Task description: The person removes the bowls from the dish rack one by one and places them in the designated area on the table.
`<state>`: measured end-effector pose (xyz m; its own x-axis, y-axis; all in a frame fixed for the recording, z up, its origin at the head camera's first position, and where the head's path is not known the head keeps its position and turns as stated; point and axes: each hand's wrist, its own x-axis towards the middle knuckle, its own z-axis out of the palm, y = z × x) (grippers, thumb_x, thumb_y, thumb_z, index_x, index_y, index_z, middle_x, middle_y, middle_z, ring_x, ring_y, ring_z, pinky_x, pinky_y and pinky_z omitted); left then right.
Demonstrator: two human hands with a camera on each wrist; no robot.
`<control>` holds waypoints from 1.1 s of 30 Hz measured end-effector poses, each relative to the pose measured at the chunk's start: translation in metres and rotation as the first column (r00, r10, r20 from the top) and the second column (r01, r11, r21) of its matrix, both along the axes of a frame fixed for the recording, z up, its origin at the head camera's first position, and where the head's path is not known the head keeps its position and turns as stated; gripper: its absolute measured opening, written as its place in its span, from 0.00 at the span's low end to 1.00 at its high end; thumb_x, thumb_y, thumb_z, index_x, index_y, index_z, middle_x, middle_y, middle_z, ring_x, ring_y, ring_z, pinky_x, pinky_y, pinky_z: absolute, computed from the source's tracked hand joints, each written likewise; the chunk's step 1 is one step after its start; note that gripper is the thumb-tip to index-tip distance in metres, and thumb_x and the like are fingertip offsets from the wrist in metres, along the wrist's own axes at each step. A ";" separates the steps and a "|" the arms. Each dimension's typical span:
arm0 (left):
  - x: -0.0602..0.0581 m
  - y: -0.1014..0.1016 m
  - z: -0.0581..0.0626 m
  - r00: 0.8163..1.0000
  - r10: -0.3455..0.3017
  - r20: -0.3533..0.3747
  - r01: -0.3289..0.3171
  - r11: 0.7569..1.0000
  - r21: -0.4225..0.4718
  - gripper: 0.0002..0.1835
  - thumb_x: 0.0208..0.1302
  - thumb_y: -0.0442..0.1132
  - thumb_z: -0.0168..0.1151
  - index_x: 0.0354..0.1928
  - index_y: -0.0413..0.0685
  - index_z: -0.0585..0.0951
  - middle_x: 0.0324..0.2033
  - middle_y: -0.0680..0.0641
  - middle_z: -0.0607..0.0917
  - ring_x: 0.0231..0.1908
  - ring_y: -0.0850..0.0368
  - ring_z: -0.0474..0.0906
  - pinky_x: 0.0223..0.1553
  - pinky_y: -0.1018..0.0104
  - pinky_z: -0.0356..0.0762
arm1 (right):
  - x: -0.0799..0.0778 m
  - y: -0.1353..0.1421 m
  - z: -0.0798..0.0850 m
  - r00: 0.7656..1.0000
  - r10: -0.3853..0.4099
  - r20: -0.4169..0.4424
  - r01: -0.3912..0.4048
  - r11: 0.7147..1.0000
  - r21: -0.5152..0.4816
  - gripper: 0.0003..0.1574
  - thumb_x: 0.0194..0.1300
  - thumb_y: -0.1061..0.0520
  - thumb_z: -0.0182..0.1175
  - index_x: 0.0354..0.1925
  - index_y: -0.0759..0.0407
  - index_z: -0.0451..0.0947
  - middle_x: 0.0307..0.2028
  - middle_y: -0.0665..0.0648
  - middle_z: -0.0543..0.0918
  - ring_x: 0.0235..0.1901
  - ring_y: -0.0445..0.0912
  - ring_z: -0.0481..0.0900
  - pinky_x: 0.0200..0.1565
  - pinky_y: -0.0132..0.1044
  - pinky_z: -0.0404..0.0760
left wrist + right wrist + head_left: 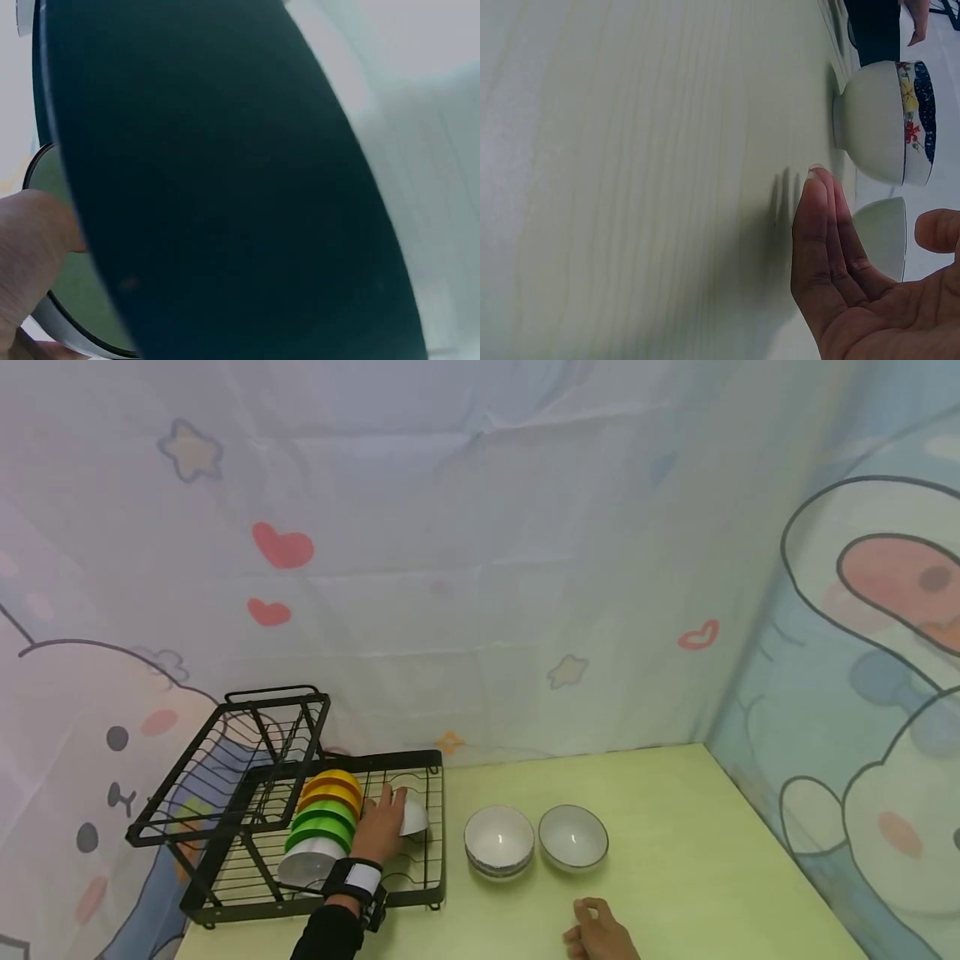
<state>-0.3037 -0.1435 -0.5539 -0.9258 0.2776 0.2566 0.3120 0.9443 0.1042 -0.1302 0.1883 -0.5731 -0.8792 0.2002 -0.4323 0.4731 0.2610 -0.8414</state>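
My left hand reaches into the lower level of the black dish rack and grips a small white bowl standing on its side. In the left wrist view the thumb lies over the bowl's inside, with fingers behind its wall. Just left of that hand, a row of yellow, green and white bowls stands on edge. Over the table near the front, my right hand is relaxed and holds nothing. Ahead of it sit a single white bowl and a stack of white bowls.
An upper wire basket overhangs the rack's left side. The pale yellow-green table meets a printed cloth backdrop behind and at the right. The stack carries a floral band near its rim.
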 end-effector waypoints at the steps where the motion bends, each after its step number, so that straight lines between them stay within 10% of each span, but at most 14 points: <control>1: -0.001 0.001 0.000 1.000 0.002 0.006 -0.002 1.000 -0.004 0.42 0.43 0.30 0.80 0.63 0.43 0.71 0.55 0.34 0.72 0.44 0.27 0.76 0.24 0.51 0.81 | -0.001 0.000 0.000 1.000 0.000 0.002 0.000 1.000 0.001 0.33 0.77 0.45 0.43 0.63 0.71 0.61 0.30 0.54 0.86 0.26 0.43 0.81 0.30 0.35 0.81; 14: -0.004 0.004 0.005 0.996 0.054 0.070 -0.052 0.998 -0.030 0.45 0.43 0.34 0.80 0.67 0.47 0.70 0.61 0.32 0.69 0.46 0.27 0.77 0.21 0.51 0.79 | 0.002 0.002 0.001 1.000 -0.006 -0.004 0.006 1.000 -0.027 0.34 0.77 0.45 0.44 0.63 0.73 0.60 0.31 0.56 0.86 0.26 0.43 0.81 0.31 0.36 0.81; 33: -0.004 0.006 -0.008 0.998 0.056 -0.020 -0.056 0.998 -0.037 0.47 0.40 0.35 0.83 0.65 0.48 0.70 0.57 0.31 0.69 0.46 0.28 0.77 0.25 0.49 0.80 | 0.003 0.001 0.004 1.000 -0.021 0.007 0.021 0.999 -0.036 0.33 0.77 0.46 0.43 0.64 0.73 0.60 0.31 0.57 0.86 0.26 0.44 0.81 0.31 0.35 0.81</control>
